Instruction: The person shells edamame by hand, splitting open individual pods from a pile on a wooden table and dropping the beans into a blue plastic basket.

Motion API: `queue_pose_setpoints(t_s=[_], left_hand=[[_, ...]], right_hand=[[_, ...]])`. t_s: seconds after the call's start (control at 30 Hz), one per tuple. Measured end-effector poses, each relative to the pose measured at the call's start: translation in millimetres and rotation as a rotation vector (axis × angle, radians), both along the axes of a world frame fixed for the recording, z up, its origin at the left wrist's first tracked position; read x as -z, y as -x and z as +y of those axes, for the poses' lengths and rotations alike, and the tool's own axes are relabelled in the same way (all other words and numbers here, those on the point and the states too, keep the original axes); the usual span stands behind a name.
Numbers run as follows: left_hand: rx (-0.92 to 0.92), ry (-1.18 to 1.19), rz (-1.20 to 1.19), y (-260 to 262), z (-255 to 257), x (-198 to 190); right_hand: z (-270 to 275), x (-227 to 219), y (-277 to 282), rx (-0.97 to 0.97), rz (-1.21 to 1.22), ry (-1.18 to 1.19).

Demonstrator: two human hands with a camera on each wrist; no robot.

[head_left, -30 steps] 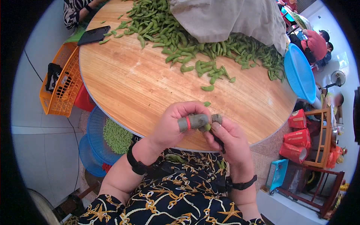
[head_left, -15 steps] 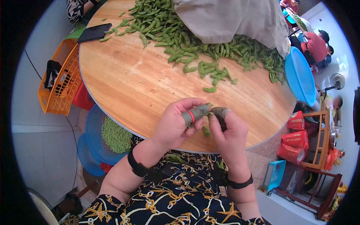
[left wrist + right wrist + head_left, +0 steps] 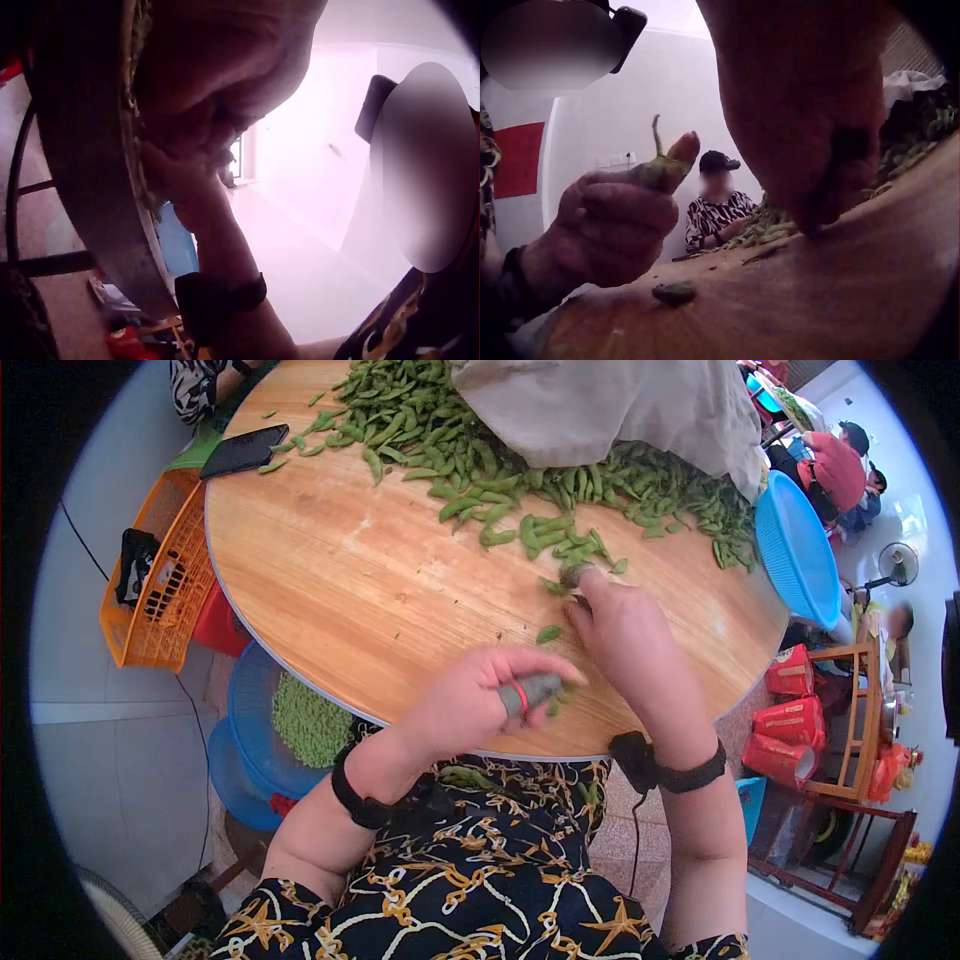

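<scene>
My left hand is over the near side of the table, a grey cover with a red band on one finger. In the right wrist view it pinches a soybean pod whose thin stem sticks up. My right hand reaches out to the table, its thumb and covered forefinger apart beside a green pod. Another single pod lies between the hands. Beyond the right hand is a heap of soybean pods. The left wrist view is dark, with the left hand's fingers partly hidden.
A grey cloth covers part of the heap on the round wooden table. A phone lies at the left edge. Shelled beans fill a blue basket at lower left. A blue basin stands at right; another person sits across.
The hands have moved apart. My right hand has left the left hand and gone forward to the loose pods, while the left hand stays near the table's front edge.
</scene>
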State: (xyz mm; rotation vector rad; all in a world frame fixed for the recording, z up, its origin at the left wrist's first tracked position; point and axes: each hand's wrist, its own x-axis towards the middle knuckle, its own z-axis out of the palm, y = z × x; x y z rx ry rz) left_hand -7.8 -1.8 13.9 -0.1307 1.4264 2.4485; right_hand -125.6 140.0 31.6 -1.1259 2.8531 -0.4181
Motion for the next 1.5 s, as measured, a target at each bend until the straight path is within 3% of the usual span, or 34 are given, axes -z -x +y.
queue_pose_setpoints(t_s=[0.03,0.17,0.23,0.27,0.37,0.4,0.43,0.47,0.5,0.53,0.57,0.63,0.7,0.83,0.9,1.03,1.27,1.37,1.47,1.5], left_hand=[[0.161,0.060,0.013,-1.8,0.3,-5.2],[0.160,0.069,0.017,-6.5,3.8,-2.2],[0.175,0.291,0.087,-3.1,0.0,2.5],[0.179,0.294,0.092,-1.7,1.2,4.2],[0.032,0.379,0.194,4.6,7.6,9.3],[-0.205,0.290,0.201,9.3,13.1,11.5],[-0.439,0.194,0.206,12.4,15.5,12.0],[-0.441,0.194,0.214,12.9,13.6,10.4],[-0.402,0.007,0.093,13.1,10.9,8.6],[-0.359,-0.179,-0.031,12.7,9.5,7.8],[-0.360,-0.177,-0.029,12.1,10.7,9.0],[-0.293,-0.262,-0.089,17.8,13.5,11.6],[-0.333,-0.264,-0.050,17.1,14.9,17.7],[-0.505,-0.240,-0.032,18.2,22.1,16.6],[-0.498,-0.130,0.078,21.2,23.0,17.2],[-0.495,0.004,0.151,21.9,25.2,18.0],[-0.449,0.069,0.115,24.9,23.3,15.3],[-0.493,0.203,0.165,24.5,27.2,15.3],[-0.360,0.003,0.142,20.0,20.9,24.4],[-0.364,0.001,0.105,16.6,20.4,23.0]], right_hand=[[-0.1,-0.1,-0.1,0.003,0.026,-0.032],[1.5,1.1,-2.6,0.029,0.037,-0.041],[0.5,3.3,-0.7,0.001,0.034,0.003],[-0.1,3.8,0.3,-0.038,0.033,0.037],[-4.6,6.0,2.7,-0.007,0.054,-0.013],[-3.0,7.1,3.6,-0.009,0.065,-0.008],[1.5,9.0,2.4,0.032,-0.078,0.185],[5.0,9.7,-0.7,0.070,-0.223,0.375],[6.2,6.8,-4.8,0.065,-0.217,0.376],[7.7,1.9,-10.8,0.126,-0.445,0.466],[9.4,-3.2,-18.5,0.188,-0.676,0.556],[7.3,-8.7,-31.4,0.236,-0.731,0.555],[8.1,-2.4,-35.7,0.259,-0.832,0.736],[9.9,-5.1,-45.1,0.207,-0.788,0.736],[13.4,-13.2,-48.0,0.223,-1.152,0.808],[25.4,-9.6,-46.4,0.130,-1.388,0.900],[29.9,-2.4,-46.4,0.121,-1.519,0.981],[28.2,-4.9,-46.4,0.152,-1.341,0.842],[27.2,-2.8,-50.0,0.220,-1.404,0.877],[29.2,-1.0,-51.1,0.190,-1.524,0.932]])
